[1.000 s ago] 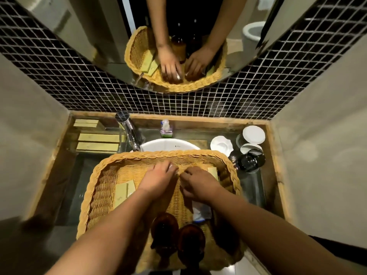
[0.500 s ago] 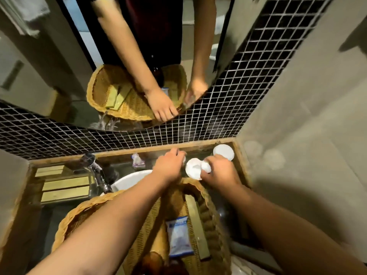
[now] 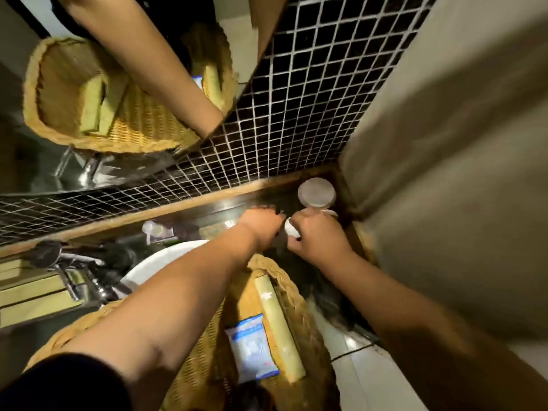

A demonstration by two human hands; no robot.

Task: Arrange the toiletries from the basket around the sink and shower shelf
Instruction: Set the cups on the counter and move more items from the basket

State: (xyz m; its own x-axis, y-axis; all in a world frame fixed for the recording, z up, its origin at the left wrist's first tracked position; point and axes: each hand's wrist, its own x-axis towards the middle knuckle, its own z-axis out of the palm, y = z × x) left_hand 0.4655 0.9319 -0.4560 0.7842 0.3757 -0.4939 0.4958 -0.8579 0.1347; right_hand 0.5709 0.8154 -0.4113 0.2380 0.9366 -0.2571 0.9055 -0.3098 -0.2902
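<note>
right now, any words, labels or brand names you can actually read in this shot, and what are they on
None can be read.
Blue and white sachet in the wicker basket: has print, too blurred to read.
Long pale box beside it: no legible text.
Small packet behind the sink: blurred, unreadable.
White round lid in the corner: no markings visible.
</note>
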